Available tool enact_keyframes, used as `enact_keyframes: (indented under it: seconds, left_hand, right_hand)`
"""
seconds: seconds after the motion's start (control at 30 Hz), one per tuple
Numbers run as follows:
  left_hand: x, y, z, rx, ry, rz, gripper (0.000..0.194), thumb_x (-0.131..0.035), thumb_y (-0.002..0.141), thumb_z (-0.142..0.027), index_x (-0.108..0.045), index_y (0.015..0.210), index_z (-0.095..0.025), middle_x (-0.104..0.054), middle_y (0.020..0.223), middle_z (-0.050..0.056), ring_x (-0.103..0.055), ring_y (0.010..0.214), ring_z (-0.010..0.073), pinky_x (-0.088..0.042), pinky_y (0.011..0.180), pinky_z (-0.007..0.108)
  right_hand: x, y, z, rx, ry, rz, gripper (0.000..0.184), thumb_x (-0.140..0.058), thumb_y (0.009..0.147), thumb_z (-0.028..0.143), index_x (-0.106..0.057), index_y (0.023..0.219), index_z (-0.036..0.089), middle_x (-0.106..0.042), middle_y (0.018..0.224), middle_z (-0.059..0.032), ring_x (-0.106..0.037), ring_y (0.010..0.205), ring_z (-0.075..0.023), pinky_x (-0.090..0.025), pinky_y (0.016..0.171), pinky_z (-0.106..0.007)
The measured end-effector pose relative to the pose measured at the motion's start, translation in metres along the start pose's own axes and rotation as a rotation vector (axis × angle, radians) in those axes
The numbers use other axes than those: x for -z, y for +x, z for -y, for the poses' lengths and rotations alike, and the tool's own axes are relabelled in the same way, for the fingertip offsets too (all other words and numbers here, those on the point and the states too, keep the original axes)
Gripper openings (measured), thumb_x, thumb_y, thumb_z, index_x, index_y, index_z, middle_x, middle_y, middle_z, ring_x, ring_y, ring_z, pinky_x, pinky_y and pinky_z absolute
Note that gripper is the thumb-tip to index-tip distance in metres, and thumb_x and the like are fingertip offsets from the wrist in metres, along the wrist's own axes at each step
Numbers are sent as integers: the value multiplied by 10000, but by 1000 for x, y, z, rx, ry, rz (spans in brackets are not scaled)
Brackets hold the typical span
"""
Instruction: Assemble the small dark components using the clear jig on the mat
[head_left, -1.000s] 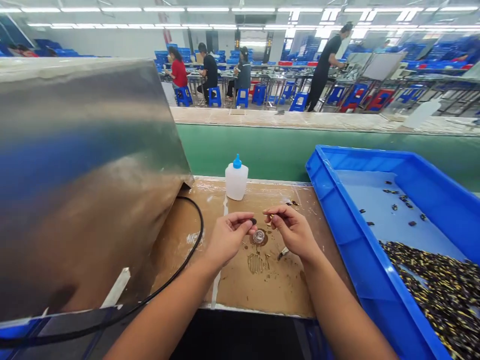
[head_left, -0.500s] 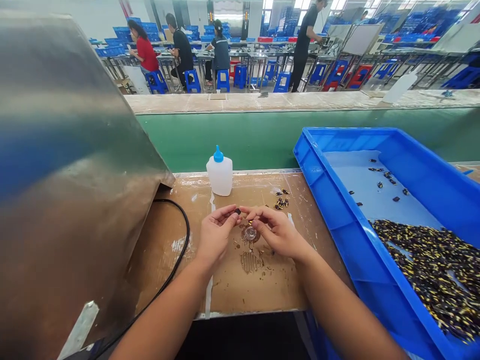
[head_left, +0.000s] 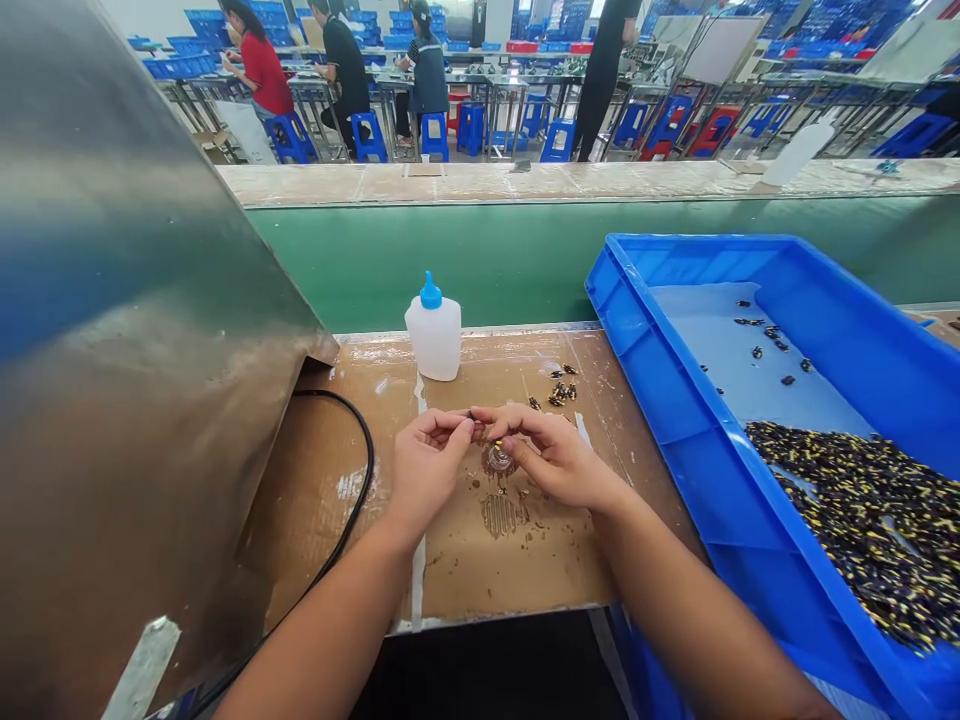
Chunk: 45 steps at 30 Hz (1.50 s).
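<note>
My left hand (head_left: pixel 431 455) is closed in a pinch on a small black part (head_left: pixel 471 415), mostly covered by the fingertips. Close beside it, my right hand (head_left: pixel 551 452) has its fingers curled, the index fingertip at the black part. A tiny yellow bit (head_left: pixel 498 442) shows by the right thumb; what exactly that hand pinches is too small to tell. Just below the fingers a small clear round dish (head_left: pixel 499 458) stands on the wet cardboard. Behind the right hand lie several small black-and-yellow parts (head_left: pixel 561 393) on the tabletop.
A white squeeze bottle (head_left: pixel 436 340) with a blue cap stands behind my hands. To the right, a blue crate (head_left: pixel 660 400) holds many black-and-yellow parts. A metal housing (head_left: pixel 150 350) and a black cable (head_left: pixel 369 470) are at left. Beyond the green belt (head_left: pixel 450 255), people work at tables.
The view has tilted down slightly, so the surroundings sit higher in the picture. The black part is more covered by my left fingertips; both hands stay together over the dish.
</note>
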<state>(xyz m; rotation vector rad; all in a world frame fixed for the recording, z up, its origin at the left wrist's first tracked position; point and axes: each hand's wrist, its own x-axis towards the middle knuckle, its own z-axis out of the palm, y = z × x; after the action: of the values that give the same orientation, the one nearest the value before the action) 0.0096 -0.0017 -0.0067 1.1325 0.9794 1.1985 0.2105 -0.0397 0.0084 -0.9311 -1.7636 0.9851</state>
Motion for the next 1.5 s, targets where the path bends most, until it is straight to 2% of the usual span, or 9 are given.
enact_keyframes:
  seconds: [0.13, 0.23, 0.33, 0.47, 0.67, 0.83, 0.93, 1.2, 1.5]
  left_hand:
    - [0, 0, -5, -26, 27, -28, 255, -891, 767, -374, -789, 797, -143, -807, 984, 117, -783, 840, 162, -631, 818, 209]
    - [2, 2, -9, -46, 29, -56, 229, -899, 746, -355, -799, 773, -150, -802, 960, 111, -782, 849, 158, -628, 832, 202]
    - [5, 4, -9, -67, 25, -95, 220, -921, 727, -345, -816, 792, -162, -804, 963, 110, -781, 876, 159, -624, 851, 198]
    - [8, 6, -6, -88, 30, -134, 226, -938, 718, -345, -831, 830, -179, -810, 974, 109, -783, 898, 173, -631, 859, 218]
    - [6, 2, -9, -195, 123, -116, 139, -891, 767, -325, -845, 815, -204, -813, 958, 99, -776, 869, 178, -642, 822, 251]
    - [4, 0, -12, -226, 130, -114, 98, -874, 761, -302, -837, 773, -212, -809, 922, 92, -771, 886, 183, -644, 818, 259]
    - [4, 0, -11, -219, 123, -122, 101, -875, 754, -303, -837, 773, -212, -806, 926, 89, -767, 881, 183, -647, 820, 268]
    - [2, -2, -13, -190, 120, -130, 133, -870, 762, -325, -828, 775, -199, -799, 938, 100, -761, 896, 208, -656, 841, 318]
    - [3, -4, -15, -188, 112, -114, 105, -864, 785, -305, -830, 789, -205, -804, 966, 85, -763, 920, 189, -645, 852, 272]
  right_hand:
    - [1, 0, 2, -29, -1, -26, 146, -576, 1102, 290, -704, 1158, 244, -723, 1393, -96, -692, 1308, -241, -578, 1105, -458]
    - [7, -1, -1, -76, -114, -152, 161, -623, 1074, 301, -754, 1142, 236, -799, 1148, -69, -768, 1024, -200, -628, 887, -354]
    - [20, -3, -7, -99, -310, -259, 154, -662, 1025, 271, -784, 1110, 231, -801, 985, -43, -741, 858, -171, -585, 739, -299]
    - [34, -5, -7, -118, -435, -192, 83, -713, 977, 247, -778, 1021, 220, -781, 874, -14, -690, 732, -148, -554, 695, -289]
    - [33, -5, 3, 38, -443, -4, 186, -643, 1048, 197, -793, 1145, 251, -782, 1078, -45, -733, 941, -174, -583, 857, -331]
    - [27, -5, 3, 82, -485, 34, 112, -669, 1048, 201, -769, 1086, 233, -773, 973, -42, -718, 889, -184, -582, 798, -332]
    - [25, -5, 1, 133, -492, 54, 151, -631, 1073, 194, -774, 1097, 237, -770, 1001, -55, -719, 902, -188, -590, 802, -341]
    - [23, -3, 4, 122, -468, 90, 202, -590, 1087, 203, -778, 1128, 263, -777, 1022, -61, -729, 919, -208, -613, 816, -375]
    - [23, -5, 2, 114, -502, 115, 183, -608, 1078, 189, -771, 1121, 259, -772, 1046, -59, -729, 933, -202, -611, 817, -366]
